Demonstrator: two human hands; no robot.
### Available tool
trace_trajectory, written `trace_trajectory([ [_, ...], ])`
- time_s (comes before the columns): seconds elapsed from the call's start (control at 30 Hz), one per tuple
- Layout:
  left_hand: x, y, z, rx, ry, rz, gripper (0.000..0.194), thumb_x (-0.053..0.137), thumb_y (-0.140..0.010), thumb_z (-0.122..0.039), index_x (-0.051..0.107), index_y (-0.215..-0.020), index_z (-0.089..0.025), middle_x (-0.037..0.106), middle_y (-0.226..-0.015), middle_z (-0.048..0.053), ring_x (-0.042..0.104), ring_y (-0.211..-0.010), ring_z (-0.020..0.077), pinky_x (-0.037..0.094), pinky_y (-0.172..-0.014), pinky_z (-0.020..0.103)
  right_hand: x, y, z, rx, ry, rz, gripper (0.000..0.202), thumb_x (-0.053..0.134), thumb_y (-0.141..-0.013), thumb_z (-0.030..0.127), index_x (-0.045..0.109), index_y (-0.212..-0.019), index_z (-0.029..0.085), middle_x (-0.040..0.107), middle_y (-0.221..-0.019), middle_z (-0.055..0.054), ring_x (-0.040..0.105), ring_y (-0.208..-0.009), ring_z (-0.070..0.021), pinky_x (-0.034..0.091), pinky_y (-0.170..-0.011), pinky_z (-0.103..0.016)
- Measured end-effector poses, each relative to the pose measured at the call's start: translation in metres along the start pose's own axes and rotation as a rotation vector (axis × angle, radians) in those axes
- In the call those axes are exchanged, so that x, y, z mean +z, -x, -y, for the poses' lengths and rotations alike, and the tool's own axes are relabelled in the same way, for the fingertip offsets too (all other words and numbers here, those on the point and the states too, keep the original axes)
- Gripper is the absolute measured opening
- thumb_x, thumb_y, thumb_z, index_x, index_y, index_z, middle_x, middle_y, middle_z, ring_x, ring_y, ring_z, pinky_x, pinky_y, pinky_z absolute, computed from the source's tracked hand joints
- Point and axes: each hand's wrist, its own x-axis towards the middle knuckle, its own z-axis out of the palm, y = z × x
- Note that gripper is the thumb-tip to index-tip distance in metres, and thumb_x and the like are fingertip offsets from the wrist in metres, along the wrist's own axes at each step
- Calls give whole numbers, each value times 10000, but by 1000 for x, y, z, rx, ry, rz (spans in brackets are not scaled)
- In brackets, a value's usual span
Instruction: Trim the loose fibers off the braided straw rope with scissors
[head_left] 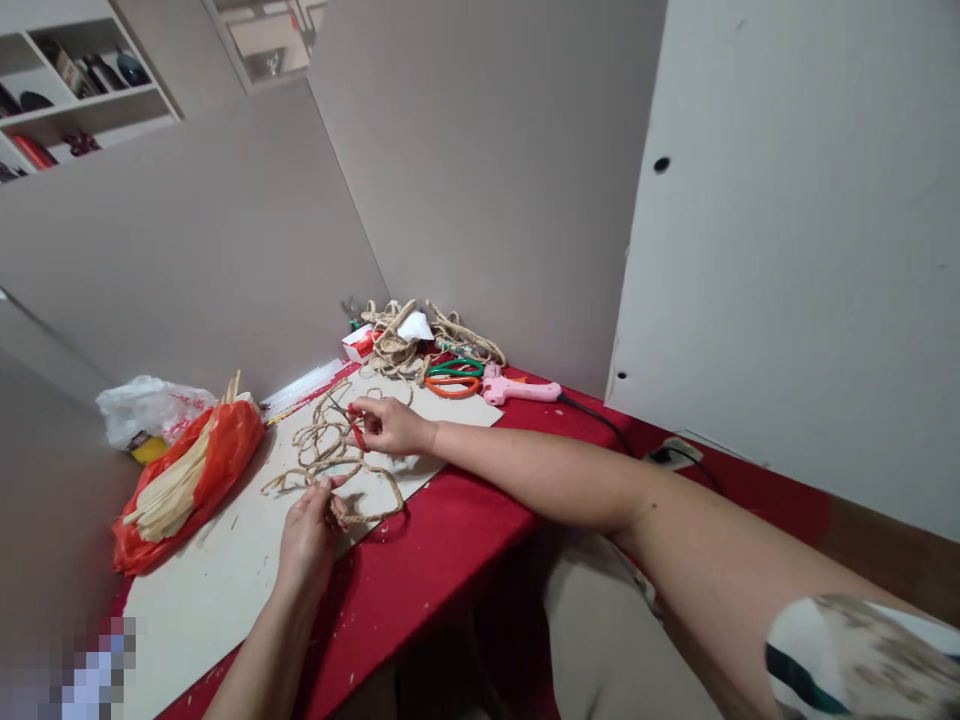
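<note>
My right hand [394, 425] is closed on small red-handled scissors [358, 430], whose blades point away to the upper left over the rope. Nearer to me, my left hand [309, 515] pinches a braided straw rope [375, 518]. The rope loops out to the right of that hand and lies in loose coils [319, 435] on a pale board [225, 580]. Part of the rope in the left fingers is hidden by the hand.
A red bag [240, 440] holding straw strips [176, 485] lies at left, beside a white plastic bag [154, 408]. Behind are a rope heap [397, 350], green-handled [457, 368] and orange-handled scissors [454, 386], and a pink glue gun [525, 390] with a black cord. Grey panels enclose the red-covered table [465, 530].
</note>
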Motion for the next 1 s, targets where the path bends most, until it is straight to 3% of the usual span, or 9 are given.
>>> trace_trajectory([
  [0.1, 1, 5, 2, 14, 68, -45, 351, 578, -882, -334, 569, -1193, -172, 596, -1174, 102, 618, -937, 224, 528, -760, 429, -4, 0, -1, 2, 27, 18, 341, 645, -744, 434, 538, -917, 160, 459, -508, 86, 401, -467, -66, 333, -535, -204],
  [0.17, 1, 8, 3, 22, 113, -71, 315, 577, -881, -354, 591, -1126, -156, 633, -967, 60, 609, -724, 157, 519, -615, 326, -7, 0, -3, 4, 39, 23, 326, 637, -752, 427, 530, -911, 165, 463, -529, 81, 400, -476, -65, 330, -535, -203],
  [0.23, 2, 12, 3, 28, 153, -74, 360, 631, -831, -402, 618, -1064, -128, 520, -602, -39, 423, -453, 77, 366, -438, 210, -10, 0, -4, 8, 48, 30, 309, 635, -758, 427, 516, -878, 168, 438, -527, 87, 374, -462, -59, 322, -525, -204],
  [0.3, 4, 17, 1, 35, 178, -53, 406, 664, -790, -437, 633, -1049, -126, 420, -482, -78, 323, -408, 64, 277, -407, 192, -13, 0, -6, 14, 56, 38, 279, 626, -773, 414, 505, -830, 169, 416, -517, 87, 363, -460, -58, 314, -512, -204],
  [0.53, 12, 35, -7, 28, 159, 56, 430, 659, -789, -424, 647, -1092, -118, 542, -514, -19, 431, -469, 98, 330, -475, 210, -17, -2, -5, -12, 91, 60, 242, 597, -805, 386, 478, -789, 176, 380, -514, 95, 337, -448, -50, 298, -472, -190],
  [0.73, 12, 32, -7, 2, 75, 116, 463, 735, -693, -417, 681, -1058, -136, 596, -564, 8, 457, -453, 116, 344, -457, 238, -26, -6, 2, -40, 152, 12, 281, 614, -782, 432, 499, -789, 176, 425, -558, 72, 356, -486, -57, 314, -525, -212],
  [0.9, -3, 15, -15, 80, -38, -30, 301, 785, -614, -394, 705, -803, -173, 628, -593, 14, 464, -460, 112, 338, -426, 222, -29, -8, 15, -19, 203, 2, 292, 643, -767, 422, 554, -885, 169, 502, -620, 50, 430, -553, -71, 338, -610, -220],
  [1.0, -11, 2, -21, 165, -110, -143, 251, 769, -616, -387, 670, -671, -163, 588, -536, -7, 436, -460, 97, 314, -410, 201, -27, -9, 18, -86, 340, 23, 251, 601, -817, 372, 563, -953, 164, 549, -675, 36, 473, -591, -77, 324, -615, -216],
])
